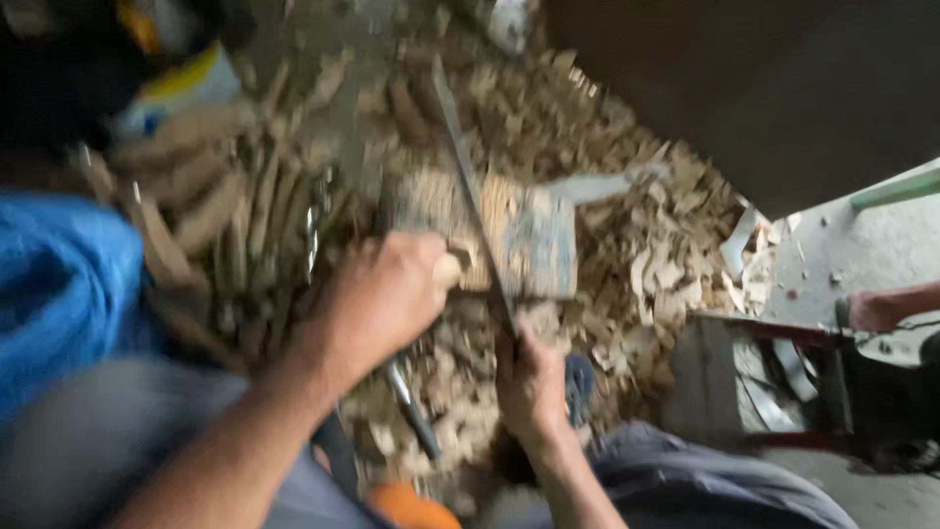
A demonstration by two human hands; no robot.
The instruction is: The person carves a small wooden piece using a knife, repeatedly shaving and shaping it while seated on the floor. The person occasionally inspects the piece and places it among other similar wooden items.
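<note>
The wooden block (pixel 499 235) sits in the middle of the view on a floor covered with wood chips (pixel 666 255), and both hands work at it. The picture is blurred by motion, so fine detail is hard to read. The left hand (pixel 382 294) is closed around something pale at the near left edge of the block; what it holds cannot be told for sure. The right hand (pixel 529 382) has its grip closed on the lower end of a long dark blade (pixel 470 186), which runs up and away across the top of the block, tilted slightly to the left. Below the left hand a thin metal tool (pixel 411 411) lies among the chips, pointing toward the person's lap. To the left of the block lies a pile of split sticks (pixel 235 206), set roughly side by side. A blue cloth (pixel 59 284) covers the far left of the view. At the right edge stands a dark metal stand (pixel 803 382), and just above it another person's foot (pixel 881 309) rests on the grey floor.
</note>
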